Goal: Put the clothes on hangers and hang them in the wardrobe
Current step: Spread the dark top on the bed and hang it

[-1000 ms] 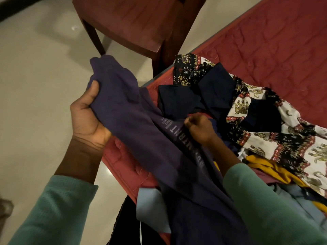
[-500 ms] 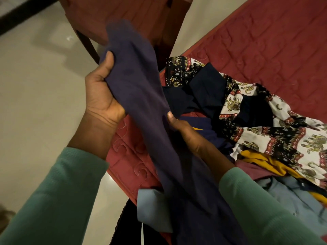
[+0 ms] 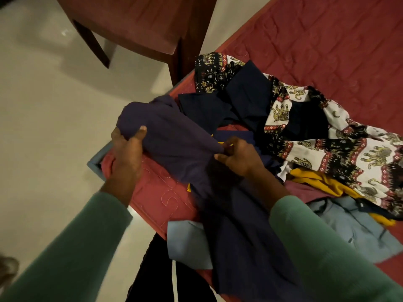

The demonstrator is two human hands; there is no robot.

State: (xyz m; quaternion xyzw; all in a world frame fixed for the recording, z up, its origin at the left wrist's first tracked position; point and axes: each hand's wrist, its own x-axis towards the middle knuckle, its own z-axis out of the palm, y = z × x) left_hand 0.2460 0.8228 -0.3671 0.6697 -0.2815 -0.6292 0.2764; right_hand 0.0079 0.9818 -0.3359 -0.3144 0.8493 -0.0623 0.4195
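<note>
From my remote seat I see both hands on the purple garment [image 3: 174, 140], which sits at the middle of the view over the near corner of the bed [image 3: 327, 44]. The left hand [image 3: 127, 149], toward 9 o'clock, grips the bunched end of it, thumb pressed on top and the fingers [image 3: 115, 136] curled round underneath. The right hand [image 3: 237, 155], just past centre toward 3 o'clock, pinches a fold of the same cloth between thumb and fingertips. From there the garment trails toward 6 o'clock, between my green sleeves [image 3: 316, 247].

The rest of the clothes lie heaped on the red quilted cover from 1 to 4 o'clock: a navy piece [image 3: 239, 99], an elephant-print cloth [image 3: 327, 149] beside it, a yellow item [image 3: 322, 184] and a light blue shirt [image 3: 353, 227] nearer me. A wooden chair [image 3: 141, 22] stands on the pale floor [image 3: 43, 105] at 11 o'clock, close to the bed's edge.
</note>
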